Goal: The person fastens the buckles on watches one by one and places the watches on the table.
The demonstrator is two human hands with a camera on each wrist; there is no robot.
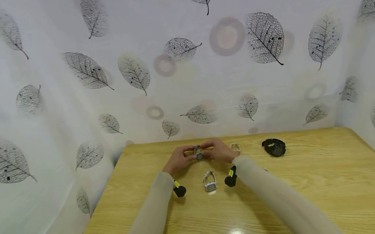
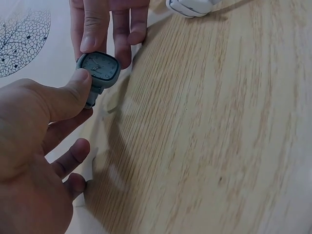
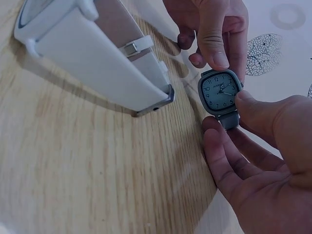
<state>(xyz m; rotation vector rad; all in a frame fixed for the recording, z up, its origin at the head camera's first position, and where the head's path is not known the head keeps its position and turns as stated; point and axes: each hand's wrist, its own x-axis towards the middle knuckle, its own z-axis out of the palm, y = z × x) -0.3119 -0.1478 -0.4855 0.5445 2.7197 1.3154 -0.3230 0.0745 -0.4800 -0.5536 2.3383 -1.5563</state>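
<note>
Near the table's far edge, a grey-green wristwatch (image 1: 198, 154) with a rounded-square dial is held between both hands. My left hand (image 1: 180, 159) pinches one side of it, with the thumb at the edge of the case in the left wrist view. From the other side my right hand (image 1: 219, 151) grips it; the right wrist view shows that thumb against the case (image 3: 222, 91). The dial faces up towards the cameras, and the strap hangs below, partly hidden by fingers. A pale watch (image 1: 210, 186) with its strap looped stands nearer, between the forearms.
Just right of my right hand sits a white watch (image 1: 235, 147), and farther right lies a black watch (image 1: 274, 147). A white strap (image 3: 92, 58) looms close in the right wrist view. Leaf-printed cloth (image 1: 183, 86) hangs behind the wooden table (image 1: 321, 178).
</note>
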